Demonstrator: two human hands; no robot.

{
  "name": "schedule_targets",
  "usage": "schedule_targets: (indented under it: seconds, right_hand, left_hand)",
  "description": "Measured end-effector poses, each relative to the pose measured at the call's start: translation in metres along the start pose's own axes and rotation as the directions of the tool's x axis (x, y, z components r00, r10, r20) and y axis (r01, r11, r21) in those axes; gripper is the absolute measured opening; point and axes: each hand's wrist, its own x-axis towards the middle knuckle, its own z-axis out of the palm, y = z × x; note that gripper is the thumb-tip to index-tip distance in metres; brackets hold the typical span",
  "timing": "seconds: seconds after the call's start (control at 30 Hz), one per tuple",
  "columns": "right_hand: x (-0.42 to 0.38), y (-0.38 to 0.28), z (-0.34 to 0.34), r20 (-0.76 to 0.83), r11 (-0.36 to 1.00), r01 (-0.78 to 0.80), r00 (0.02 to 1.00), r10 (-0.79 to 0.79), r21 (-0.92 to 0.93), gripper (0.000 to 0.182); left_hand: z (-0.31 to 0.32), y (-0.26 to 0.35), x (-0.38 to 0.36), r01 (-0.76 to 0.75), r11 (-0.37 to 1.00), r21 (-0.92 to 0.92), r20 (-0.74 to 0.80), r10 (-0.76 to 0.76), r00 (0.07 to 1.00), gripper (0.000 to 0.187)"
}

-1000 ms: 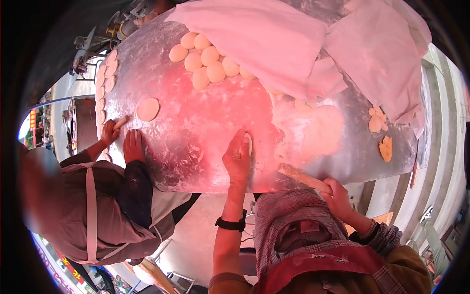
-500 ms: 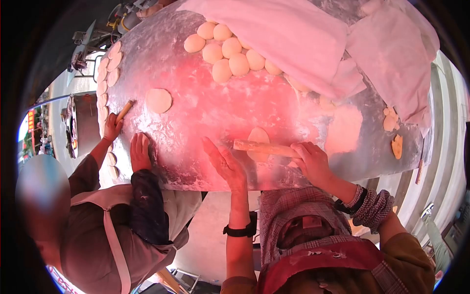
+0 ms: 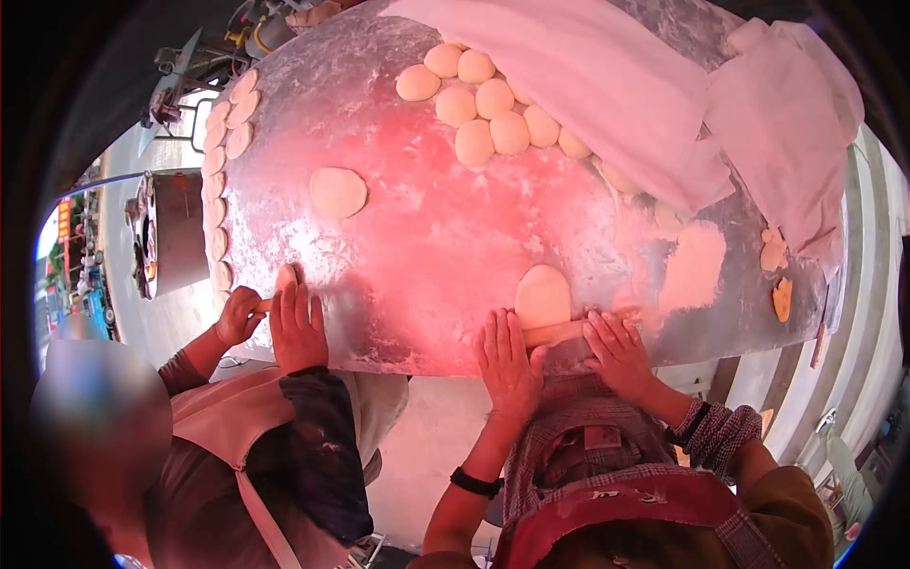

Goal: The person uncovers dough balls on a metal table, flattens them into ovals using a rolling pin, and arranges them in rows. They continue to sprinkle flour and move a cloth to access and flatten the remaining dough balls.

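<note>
A wooden rolling pin point(image 3: 555, 333) lies across the near part of a flattened oval of dough point(image 3: 544, 296), close to the table's front edge. My left hand point(image 3: 510, 360) rests flat over the pin's left end, fingers stretched forward. On the right end lies my right hand point(image 3: 621, 356), its fingers also stretched out over the wood. Both palms hide the ends of the pin. Farther off, a round flat piece of dough point(image 3: 338, 192) lies on the floured metal table point(image 3: 417, 247). Several dough balls point(image 3: 494, 99) sit close together, partly under a pale cloth point(image 3: 588, 85).
To my left, a co-worker's hands point(image 3: 298, 332) work a small rolling pin on a dough piece. Flat dough rounds point(image 3: 216, 211) line the left edge. A flour patch point(image 3: 692, 266), dough scraps point(image 3: 773, 250) and a yellowish piece point(image 3: 782, 300) are on the right.
My left hand has come down onto the pin's left end. My right hand has opened from its grip to lie flat, and the pin has moved nearer me. The co-worker's hands have come together.
</note>
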Motion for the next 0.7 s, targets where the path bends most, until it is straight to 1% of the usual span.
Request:
schedule_targets:
  seconds: [0.07, 0.1, 0.13, 0.17, 0.2, 0.23, 0.27, 0.3, 0.33, 0.37, 0.4, 0.43, 0.47, 0.53, 0.57, 0.6, 0.63, 0.67, 0.7]
  right_hand:
    - [0.019, -0.001, -0.001, -0.048, 0.996, -0.072, 0.996, 0.075, 0.060, 0.060]
    - [0.035, 0.007, 0.001, -0.077, 0.997, -0.059, 0.995, 0.062, 0.048, 0.054]
    - [0.043, 0.009, -0.002, -0.084, 0.997, -0.047, 0.995, 0.052, 0.059, 0.054]
    - [0.045, 0.011, -0.009, -0.058, 0.991, -0.087, 0.994, 0.093, 0.097, 0.052]
    - [0.042, 0.014, -0.015, -0.030, 0.983, -0.134, 0.990, 0.138, 0.126, 0.049]
    - [0.032, 0.018, -0.019, -0.068, 0.983, -0.138, 0.987, 0.147, 0.121, 0.044]
    - [0.023, 0.021, -0.024, -0.066, 0.982, -0.151, 0.985, 0.159, 0.110, 0.044]
    - [0.013, 0.023, -0.029, -0.082, 0.969, -0.201, 0.973, 0.214, 0.141, 0.044]
    - [0.004, 0.024, -0.033, -0.097, 0.951, -0.254, 0.957, 0.273, 0.175, 0.043]
    - [0.002, 0.021, -0.033, -0.092, 0.947, -0.273, 0.952, 0.291, 0.171, 0.043]
    - [0.011, 0.016, -0.032, -0.092, 0.927, -0.303, 0.940, 0.329, 0.222, 0.043]
    - [0.022, 0.012, -0.030, -0.093, 0.905, -0.325, 0.928, 0.361, 0.273, 0.042]
    - [0.029, 0.009, -0.031, -0.091, 0.904, -0.328, 0.927, 0.364, 0.274, 0.042]
    - [0.041, 0.002, -0.032, -0.045, 0.929, -0.287, 0.951, 0.305, 0.232, 0.042]
    - [0.042, 0.001, -0.026, -0.047, 0.941, -0.265, 0.959, 0.281, 0.211, 0.047]
    - [0.049, 0.001, -0.022, -0.044, 0.941, -0.269, 0.958, 0.284, 0.207, 0.047]
    - [0.060, 0.005, -0.017, -0.037, 0.970, -0.163, 0.984, 0.173, 0.178, 0.047]
    - [0.074, 0.008, -0.010, -0.025, 0.987, -0.052, 0.998, 0.057, 0.152, 0.048]
    - [0.097, 0.011, -0.005, -0.015, 0.999, -0.007, 1.000, 0.008, 0.049, 0.051]
  left_hand:
    - [0.000, 0.011, 0.043, 0.126, 0.984, -0.122, -0.025, -0.130, 0.991, 0.064]
    - [0.005, 0.016, 0.069, 0.044, 0.985, -0.166, -0.033, -0.050, 0.998, 0.057]
    - [0.008, 0.018, 0.091, -0.042, 0.977, -0.211, -0.035, 0.035, 0.999, 0.051]
    - [0.002, 0.015, 0.101, -0.038, 0.978, -0.203, -0.036, 0.032, 0.999, 0.051]
    - [-0.003, 0.011, 0.109, 0.092, 0.969, -0.231, 0.142, -0.060, 0.988, 0.042]
    - [-0.009, 0.008, 0.113, 0.219, 0.945, -0.241, 0.321, -0.135, 0.937, 0.034]
    - [-0.005, -0.014, 0.110, 0.235, 0.923, -0.304, 0.121, -0.208, 0.971, 0.029]
    - [-0.010, -0.036, 0.109, 0.358, 0.814, -0.457, 0.095, -0.356, 0.930, 0.025]
    - [-0.002, -0.065, 0.102, 0.490, 0.566, -0.662, 0.176, -0.519, 0.837, 0.022]
    - [-0.012, -0.059, 0.095, 0.451, 0.310, -0.837, 0.209, -0.581, 0.787, 0.024]
    - [-0.009, -0.053, 0.080, 0.457, 0.310, -0.833, 0.219, -0.575, 0.788, 0.024]
    - [-0.005, -0.043, 0.063, 0.490, 0.304, -0.817, 0.269, -0.551, 0.790, 0.027]
    - [-0.002, -0.035, 0.046, 0.522, 0.298, -0.799, 0.317, -0.528, 0.788, 0.030]
    - [0.004, -0.022, 0.014, 0.437, 0.237, -0.868, 0.206, -0.630, 0.749, 0.037]
    - [-0.016, -0.016, 0.015, 0.523, 0.353, -0.776, 0.162, -0.690, 0.705, 0.042]
    - [-0.018, -0.021, 0.022, 0.526, 0.348, -0.776, 0.168, -0.689, 0.705, 0.042]
    - [-0.016, -0.027, 0.035, 0.432, 0.783, -0.448, -0.103, -0.526, 0.844, 0.050]
    - [-0.011, -0.035, 0.049, 0.241, 0.970, 0.036, -0.244, -0.226, 0.943, 0.058]
    - [-0.002, -0.046, 0.069, 0.234, 0.971, 0.043, -0.152, -0.225, 0.962, 0.062]
